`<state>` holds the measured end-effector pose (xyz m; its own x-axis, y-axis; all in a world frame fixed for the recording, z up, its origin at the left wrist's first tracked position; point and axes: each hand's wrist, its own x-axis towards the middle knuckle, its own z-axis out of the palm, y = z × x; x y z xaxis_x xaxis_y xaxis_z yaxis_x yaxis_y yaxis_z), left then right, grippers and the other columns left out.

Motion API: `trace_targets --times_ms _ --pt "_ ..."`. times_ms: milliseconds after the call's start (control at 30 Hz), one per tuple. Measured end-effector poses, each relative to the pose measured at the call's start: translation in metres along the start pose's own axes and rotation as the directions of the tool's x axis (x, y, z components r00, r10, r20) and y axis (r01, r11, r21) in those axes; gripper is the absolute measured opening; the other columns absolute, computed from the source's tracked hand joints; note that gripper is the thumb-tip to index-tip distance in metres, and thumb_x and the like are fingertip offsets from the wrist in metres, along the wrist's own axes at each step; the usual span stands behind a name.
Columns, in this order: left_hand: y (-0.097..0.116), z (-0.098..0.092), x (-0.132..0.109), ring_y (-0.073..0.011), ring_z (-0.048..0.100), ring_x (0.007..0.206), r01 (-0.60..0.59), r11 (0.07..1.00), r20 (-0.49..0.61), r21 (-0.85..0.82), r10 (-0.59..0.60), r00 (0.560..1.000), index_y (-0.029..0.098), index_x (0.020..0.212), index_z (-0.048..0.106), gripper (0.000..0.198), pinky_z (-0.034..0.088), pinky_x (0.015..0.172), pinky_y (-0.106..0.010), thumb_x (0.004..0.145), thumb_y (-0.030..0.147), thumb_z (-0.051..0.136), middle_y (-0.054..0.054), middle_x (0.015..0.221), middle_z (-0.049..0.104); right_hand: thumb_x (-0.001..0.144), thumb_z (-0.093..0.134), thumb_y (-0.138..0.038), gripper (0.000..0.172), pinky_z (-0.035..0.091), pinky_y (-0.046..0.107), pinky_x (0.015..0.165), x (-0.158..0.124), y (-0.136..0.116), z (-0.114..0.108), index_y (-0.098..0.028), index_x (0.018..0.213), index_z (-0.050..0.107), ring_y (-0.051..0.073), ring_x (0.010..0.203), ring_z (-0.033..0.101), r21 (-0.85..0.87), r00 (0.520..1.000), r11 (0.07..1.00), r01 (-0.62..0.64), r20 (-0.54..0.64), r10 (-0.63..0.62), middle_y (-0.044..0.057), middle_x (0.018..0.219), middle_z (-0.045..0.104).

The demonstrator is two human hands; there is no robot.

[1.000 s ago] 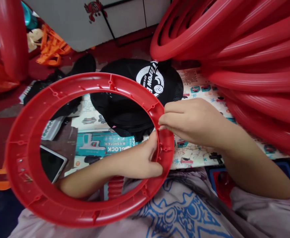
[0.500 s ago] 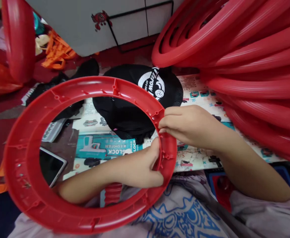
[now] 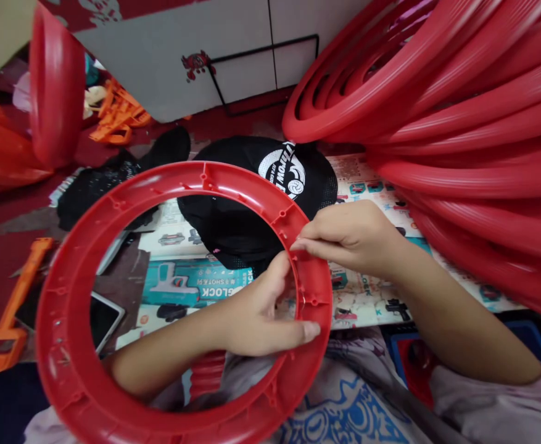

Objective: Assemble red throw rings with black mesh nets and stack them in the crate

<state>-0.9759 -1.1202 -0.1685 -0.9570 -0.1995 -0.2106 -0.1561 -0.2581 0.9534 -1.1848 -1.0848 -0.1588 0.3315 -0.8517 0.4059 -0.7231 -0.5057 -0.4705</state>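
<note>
A large red plastic ring [image 3: 80,259] with ribs and small posts on its inner face is tilted up over my lap. Through its opening comes my left hand [image 3: 265,314], gripping the right part of the rim, with the thumb lying across the ribbed face. Above it, my right hand [image 3: 344,237] pinches with thumb and fingertips at the rim's upper right; whatever is between the fingertips is too small to make out. A thin wire-like strand shows on the ring just below the pinch. Behind the ring lies a black cloth item [image 3: 233,222] with a white print.
Many red rings [image 3: 437,123] are stacked at the right. Printed cardboard [image 3: 367,302] lies under the black cloth. Orange parts [image 3: 119,111] and an orange handled piece [image 3: 13,320] are at the left, near a white-edged tablet-like device [image 3: 106,317]. A blue tray [image 3: 524,336] sits at lower right.
The view has shifted, so the ring appears lower and further right. My left thumb reaches further across the rim. My right fingertips are at a slightly different place on the rim, still pinched.
</note>
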Motion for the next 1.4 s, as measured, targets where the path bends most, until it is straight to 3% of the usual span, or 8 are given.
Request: trace_targets --times_ms 133,233,367,567,967,1167,1267,1400 --pt "-0.002 -0.001 0.003 -0.0183 0.058 0.096 -0.074 0.964 -0.065 -0.257 0.059 0.996 0.027 0.136 0.027 0.067 0.051 0.081 -0.03 0.084 0.05 0.064 -0.008 0.114 0.051 0.097 0.051 -0.03 0.034 0.031 0.021 0.056 0.001 -0.003 0.002 -0.013 0.074 0.07 0.008 0.058 0.051 0.02 1.0 1.0 0.021 -0.02 -0.021 -0.001 0.062 0.059" --pt "-0.001 0.002 0.007 -0.0106 0.055 0.081 -0.103 0.959 -0.264 -0.264 0.031 0.964 0.026 0.124 0.037 0.047 0.048 0.07 -0.02 0.087 0.038 0.064 -0.002 0.104 0.054 0.095 0.053 -0.027 0.032 0.03 0.021 0.056 0.001 -0.006 0.005 -0.012 0.074 0.07 0.008 0.059 0.051 0.03 1.0 0.999 0.024 -0.013 -0.023 0.0 0.062 0.06" --pt "-0.001 0.003 0.011 -0.0115 0.052 0.083 0.001 0.989 -0.362 -0.145 -0.054 0.931 0.022 0.115 0.041 0.036 0.046 0.069 -0.02 0.083 0.022 0.06 -0.002 0.102 0.052 0.089 0.062 -0.027 0.023 0.029 0.022 0.055 0.0 -0.009 0.006 -0.014 0.073 0.071 0.008 0.057 0.053 0.027 0.99 0.991 -0.133 0.06 0.131 -0.001 0.061 0.061" --pt "0.001 -0.005 0.008 -0.0151 0.049 0.091 0.192 0.967 -0.186 0.168 -0.161 0.969 0.021 0.12 0.036 0.049 0.046 0.078 -0.028 0.074 0.012 0.051 -0.001 0.103 0.047 0.086 0.062 -0.021 0.012 0.032 0.023 0.057 -0.001 -0.014 -0.002 -0.014 0.086 0.072 0.012 0.065 0.054 0.003 0.987 0.996 -0.094 0.129 0.093 0.002 0.074 0.061" --pt "-0.001 -0.01 -0.001 -0.017 0.053 0.081 0.194 0.894 -0.013 0.403 -0.206 0.978 0.02 0.119 0.031 0.044 0.051 0.07 -0.032 0.081 0.021 0.052 -0.003 0.097 0.048 0.091 0.048 -0.012 0.022 0.039 0.023 0.067 -0.003 -0.011 -0.006 -0.013 0.088 0.07 0.012 0.075 0.055 0.223 0.965 0.97 -0.092 0.261 0.031 0.004 0.084 0.06" --pt "-0.002 -0.001 0.0 -0.024 0.056 0.101 0.172 0.925 -0.119 0.337 -0.14 0.983 0.02 0.136 0.025 0.054 0.051 0.084 -0.037 0.088 0.024 0.05 -0.009 0.11 0.053 0.09 0.054 -0.018 0.017 0.034 0.023 0.063 -0.003 -0.013 -0.006 -0.016 0.088 0.071 0.011 0.07 0.054 0.054 0.964 0.989 -0.135 0.239 0.118 0.003 0.08 0.063" --pt "-0.005 0.004 0.003 -0.0274 0.042 0.13 0.085 0.954 -0.188 0.286 -0.031 0.982 0.02 0.144 0.012 0.065 0.039 0.107 -0.043 0.091 0.023 0.049 -0.014 0.134 0.043 0.09 0.056 -0.02 0.016 0.031 0.023 0.06 -0.002 -0.013 -0.004 -0.016 0.086 0.071 0.011 0.067 0.053 0.004 0.956 0.988 -0.152 0.253 0.146 0.002 0.078 0.063" --pt "-0.008 0.007 0.006 -0.025 0.033 0.138 -0.024 0.98 -0.228 0.197 0.07 0.971 0.023 0.145 0.015 0.072 0.03 0.114 -0.038 0.089 0.027 0.059 -0.012 0.148 0.033 0.09 0.055 -0.021 0.017 0.033 0.023 0.062 -0.001 -0.01 -0.003 -0.018 0.087 0.072 0.011 0.073 0.057 0.017 0.941 0.987 -0.162 0.305 0.149 0.003 0.087 0.066"
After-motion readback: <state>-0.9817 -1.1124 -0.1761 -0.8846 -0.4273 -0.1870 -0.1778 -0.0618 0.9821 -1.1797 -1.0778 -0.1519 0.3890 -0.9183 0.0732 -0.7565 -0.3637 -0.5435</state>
